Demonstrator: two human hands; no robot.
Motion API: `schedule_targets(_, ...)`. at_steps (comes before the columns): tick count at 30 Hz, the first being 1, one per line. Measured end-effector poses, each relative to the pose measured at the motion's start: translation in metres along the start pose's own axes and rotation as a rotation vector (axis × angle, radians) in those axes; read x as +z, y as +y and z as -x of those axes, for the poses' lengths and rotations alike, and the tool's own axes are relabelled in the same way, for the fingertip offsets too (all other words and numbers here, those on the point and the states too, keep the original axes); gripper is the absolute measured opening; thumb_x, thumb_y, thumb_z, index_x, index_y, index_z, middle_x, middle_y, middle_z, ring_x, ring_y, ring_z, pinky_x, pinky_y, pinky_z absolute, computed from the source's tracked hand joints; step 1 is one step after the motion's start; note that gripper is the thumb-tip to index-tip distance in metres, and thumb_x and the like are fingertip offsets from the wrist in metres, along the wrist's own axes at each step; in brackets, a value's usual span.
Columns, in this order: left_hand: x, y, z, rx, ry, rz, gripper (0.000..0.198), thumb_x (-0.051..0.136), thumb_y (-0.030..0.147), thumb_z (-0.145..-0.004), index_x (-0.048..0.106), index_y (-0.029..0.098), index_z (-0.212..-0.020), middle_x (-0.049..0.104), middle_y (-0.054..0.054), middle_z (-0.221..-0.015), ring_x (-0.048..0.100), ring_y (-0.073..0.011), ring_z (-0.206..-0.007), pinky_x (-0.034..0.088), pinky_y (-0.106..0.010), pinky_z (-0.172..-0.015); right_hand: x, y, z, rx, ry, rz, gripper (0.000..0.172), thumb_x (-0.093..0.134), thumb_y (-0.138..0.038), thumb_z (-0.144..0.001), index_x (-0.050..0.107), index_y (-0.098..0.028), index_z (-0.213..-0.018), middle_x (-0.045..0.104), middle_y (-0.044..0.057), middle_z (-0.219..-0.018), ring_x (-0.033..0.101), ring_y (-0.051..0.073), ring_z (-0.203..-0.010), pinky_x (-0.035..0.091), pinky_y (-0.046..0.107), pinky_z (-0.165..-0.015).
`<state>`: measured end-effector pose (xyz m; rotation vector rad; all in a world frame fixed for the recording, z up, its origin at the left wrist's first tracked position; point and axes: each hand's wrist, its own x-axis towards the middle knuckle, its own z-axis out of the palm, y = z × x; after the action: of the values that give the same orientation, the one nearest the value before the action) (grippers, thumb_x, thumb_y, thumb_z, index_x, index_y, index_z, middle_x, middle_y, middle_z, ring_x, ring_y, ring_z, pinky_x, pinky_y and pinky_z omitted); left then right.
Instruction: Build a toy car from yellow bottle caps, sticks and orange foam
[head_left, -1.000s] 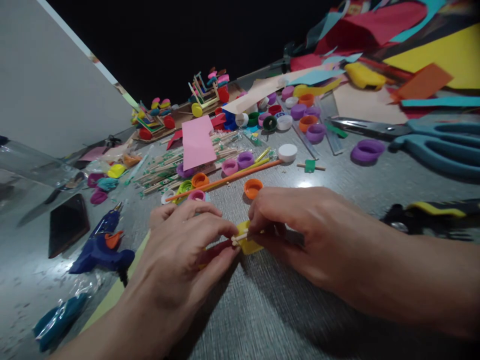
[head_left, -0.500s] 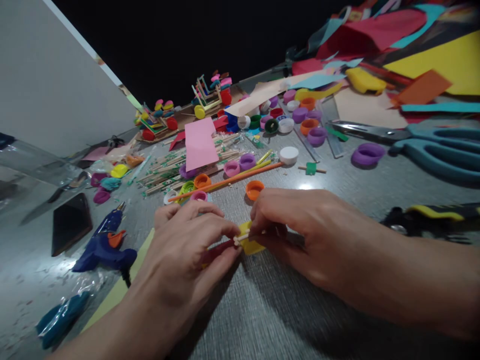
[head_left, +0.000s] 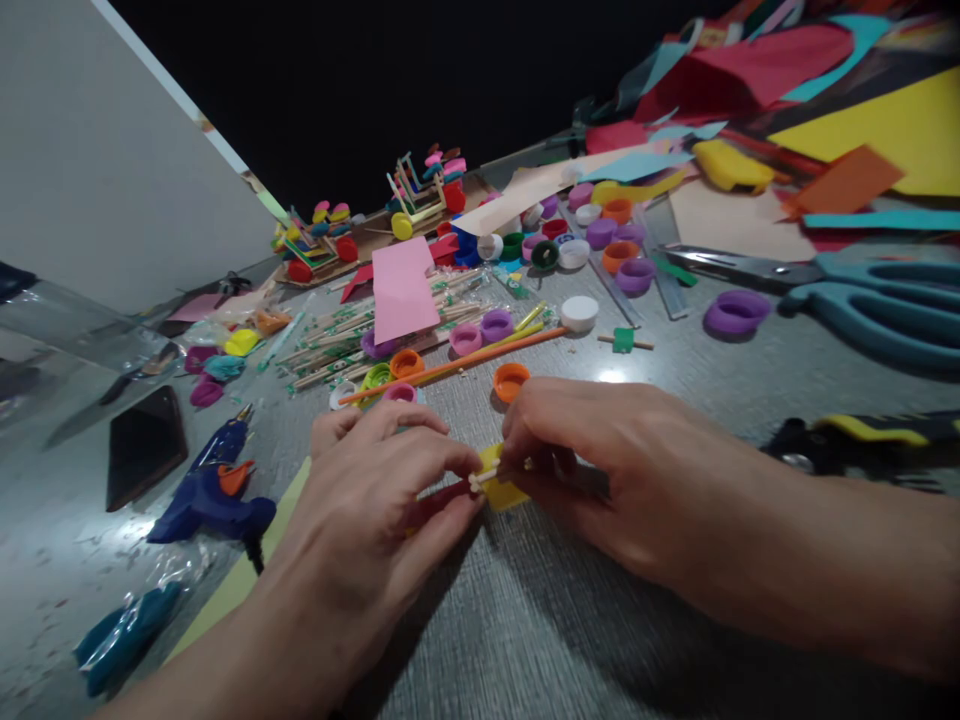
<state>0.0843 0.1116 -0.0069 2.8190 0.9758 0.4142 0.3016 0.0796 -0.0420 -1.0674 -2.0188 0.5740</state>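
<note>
In the middle of the table, a small piece of yellow paper point(head_left: 507, 492) lies under my fingertips. A short, thin wooden stick point(head_left: 488, 475) crosses over it. My left hand point(head_left: 382, 490) pinches the stick's left end between thumb and index finger. From the other side, my right hand point(head_left: 592, 460) grips the stick, its fingers closed and hiding the rest of it. Just beyond the hands sits an orange bottle cap point(head_left: 511, 382). A similar stick wrapped in green paper point(head_left: 623, 340) lies farther off to the right.
To the left are a blue glue gun point(head_left: 214, 500) and a phone point(head_left: 146, 445). Scissors point(head_left: 862, 290) and a black-and-yellow tool point(head_left: 862, 440) lie right. Behind are wooden sticks point(head_left: 322, 350), pink paper point(head_left: 403, 290), several caps point(head_left: 600, 235) and small toy cars point(head_left: 319, 245).
Both hands keep nearly the same grip and position over the yellow paper. The whole view has shifted very slightly; nothing else visibly differs.
</note>
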Motion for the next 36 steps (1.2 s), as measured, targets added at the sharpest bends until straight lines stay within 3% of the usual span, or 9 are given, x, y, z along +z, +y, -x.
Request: schedule_targets(36,0.0006,0.0005,-0.0009,-0.005,0.010,0.011,0.013,0.061,0.015,-0.092,0.063,0.026,-0.097,0.070,-0.002,-0.099,0.062,-0.0268,-0.105,0.034,-0.049,-0.087,0.0023,-0.0019,0.0003,0.010,-0.002,0.006,0.019,0.057,0.001,-0.080,0.057,-0.017,-0.080,0.058,-0.003,-0.076,0.047,0.010,-0.065,0.032,0.022,-0.058)
